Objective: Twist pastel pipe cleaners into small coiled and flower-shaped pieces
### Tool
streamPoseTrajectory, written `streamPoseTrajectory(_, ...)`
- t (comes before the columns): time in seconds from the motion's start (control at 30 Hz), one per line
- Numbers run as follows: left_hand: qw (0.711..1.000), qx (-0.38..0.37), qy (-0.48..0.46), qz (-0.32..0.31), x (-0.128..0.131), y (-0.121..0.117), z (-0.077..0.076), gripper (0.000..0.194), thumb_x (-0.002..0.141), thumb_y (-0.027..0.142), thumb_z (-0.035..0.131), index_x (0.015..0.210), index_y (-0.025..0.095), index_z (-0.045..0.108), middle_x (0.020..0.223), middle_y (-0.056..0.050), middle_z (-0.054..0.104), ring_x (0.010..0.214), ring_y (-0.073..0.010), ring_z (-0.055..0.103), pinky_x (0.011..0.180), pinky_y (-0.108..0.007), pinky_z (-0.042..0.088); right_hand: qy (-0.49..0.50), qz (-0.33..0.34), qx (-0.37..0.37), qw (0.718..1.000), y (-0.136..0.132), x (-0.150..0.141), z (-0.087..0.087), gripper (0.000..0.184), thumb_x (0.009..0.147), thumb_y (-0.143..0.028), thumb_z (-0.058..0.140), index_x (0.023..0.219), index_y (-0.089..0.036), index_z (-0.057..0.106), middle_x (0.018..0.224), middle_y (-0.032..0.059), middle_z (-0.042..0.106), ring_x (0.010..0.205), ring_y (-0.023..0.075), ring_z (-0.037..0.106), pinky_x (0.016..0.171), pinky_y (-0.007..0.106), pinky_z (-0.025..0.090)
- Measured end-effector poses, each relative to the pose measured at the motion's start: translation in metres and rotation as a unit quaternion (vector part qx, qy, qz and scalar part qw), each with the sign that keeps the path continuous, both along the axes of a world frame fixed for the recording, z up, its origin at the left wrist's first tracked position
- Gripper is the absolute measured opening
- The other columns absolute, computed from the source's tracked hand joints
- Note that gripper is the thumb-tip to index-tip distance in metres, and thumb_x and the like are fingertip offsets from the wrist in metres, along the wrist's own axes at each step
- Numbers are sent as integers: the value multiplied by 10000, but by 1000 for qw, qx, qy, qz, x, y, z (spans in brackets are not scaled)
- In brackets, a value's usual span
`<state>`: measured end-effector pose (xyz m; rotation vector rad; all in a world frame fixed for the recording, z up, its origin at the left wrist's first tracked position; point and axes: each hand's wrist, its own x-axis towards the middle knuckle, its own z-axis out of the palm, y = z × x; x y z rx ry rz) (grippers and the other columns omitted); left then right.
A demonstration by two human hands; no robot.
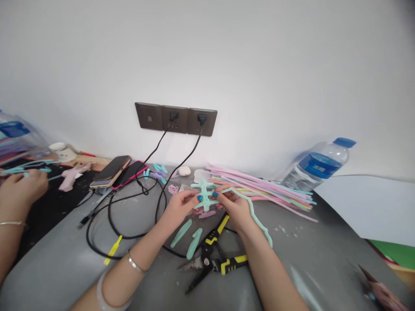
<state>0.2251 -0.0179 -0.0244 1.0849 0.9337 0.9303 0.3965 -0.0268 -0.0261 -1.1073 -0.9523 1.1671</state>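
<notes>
Left hand (pixel 182 206), right hand (pixel 238 211): both pinched nearly closed, grasping one mint figure (pixel 205 196); nearer, two green strips (pixel 194 245), one pliers (pixel 206 261); farther left, two phones (pixel 110 171)

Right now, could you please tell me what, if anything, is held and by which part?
The left hand and right hand pinch opposite sides of a pale green pipe cleaner shape.

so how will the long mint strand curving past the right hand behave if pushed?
The mint strand probably bends easily yet roughly keeps its shape, as it arches out beside the right hand with small kinks along it. It's thin, so likely very light. Its surface looks fuzzy, so I doubt it's slippery.
</notes>
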Motion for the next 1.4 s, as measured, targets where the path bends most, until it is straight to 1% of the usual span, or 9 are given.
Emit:
streamPoseTrajectory(0.13, 999, -18, 0, -47, 2, -4, 5, 539, 644, 425, 775, 1078, 129, 654, 875, -85, 723, 699, -197, 675, 540, -255, 517, -26, -11, 5, 1000, 0, 0, 2, 280, 566, -405, 820, 680, -201, 666, 582, -6, 646, 510, 145, 547, 470, 258, 429)
streamPoseTrajectory(0.37, 997, 21, 29, -68, 2, -6, 8, 308, 691, 378, 724, 851, 115, 708, 758, -66, 720, 544, -129, 609, 471, -207, 437, -2, 25, 1, 1000, -1, -3, 4, 245, 563, -384, 826, 644, -204, 680, 596, 0, 674, 528, 157, 586, 518, 275, 456)
streamPoseTrajectory(0.6, 995, 30, 57, -72, 1, -5, 5, 261, 661, 361, 738, 685, 108, 683, 528, -9, 612, 443, -108, 541, 455, -214, 437, 1, 46, -12, 999, -4, -3, 6, 260, 567, -391, 830, 640, -199, 670, 599, 7, 668, 597, 195, 631, 545, 286, 469)
streamPoseTrajectory(0.73, 994, 42, 68, -78, 1, -5, 6, 304, 676, 393, 730, 755, 102, 693, 600, -30, 657, 479, -122, 565, 483, -233, 465, -3, 50, 0, 999, -3, -3, 7, 247, 586, -390, 821, 639, -200, 670, 608, 1, 667, 586, 178, 614, 566, 288, 471)
streamPoseTrajectory(0.87, 991, 84, 89, -58, -3, -3, 7, 373, 785, 483, 604, 850, 124, 682, 690, -45, 675, 571, -158, 604, 508, -245, 472, 9, 42, 1, 999, -2, -4, 7, 261, 578, -398, 823, 634, -198, 665, 608, 0, 657, 591, 170, 610, 593, 291, 486)
streamPoseTrajectory(0.97, 970, 183, 158, -17, -10, -1, 8, 312, 865, 418, 518, 840, 145, 667, 761, -48, 673, 654, -164, 609, 530, -222, 443, 19, 34, -6, 999, -2, -3, 7, 290, 553, -408, 834, 623, -199, 646, 604, -10, 636, 585, 166, 612, 582, 283, 488)
streamPoseTrajectory(1.13, 892, 348, 287, -26, -19, 1, 10, 201, 904, 300, 498, 873, 178, 654, 731, -19, 666, 647, -142, 595, 615, -224, 440, 40, 31, -32, 998, -3, -3, 8, 358, 513, -446, 848, 625, -202, 610, 581, -22, 610, 566, 171, 616, 554, 280, 477)
streamPoseTrajectory(1.23, 868, 394, 302, 0, -19, 0, 7, 146, 871, 297, 573, 946, 198, 648, 836, -34, 699, 726, -152, 634, 648, -221, 474, 58, 43, -43, 996, -3, -3, 9, 379, 496, -446, 856, 626, -203, 596, 594, -31, 600, 571, 165, 613, 571, 282, 482)
streamPoseTrajectory(1.4, 841, 452, 296, 10, -18, 0, 4, 173, 900, 288, 539, 987, 217, 671, 933, -66, 720, 850, -170, 665, 759, -256, 511, 58, 62, -59, 995, -4, -4, 10, 379, 486, -424, 860, 623, -205, 581, 592, -41, 580, 558, 158, 602, 581, 279, 472)
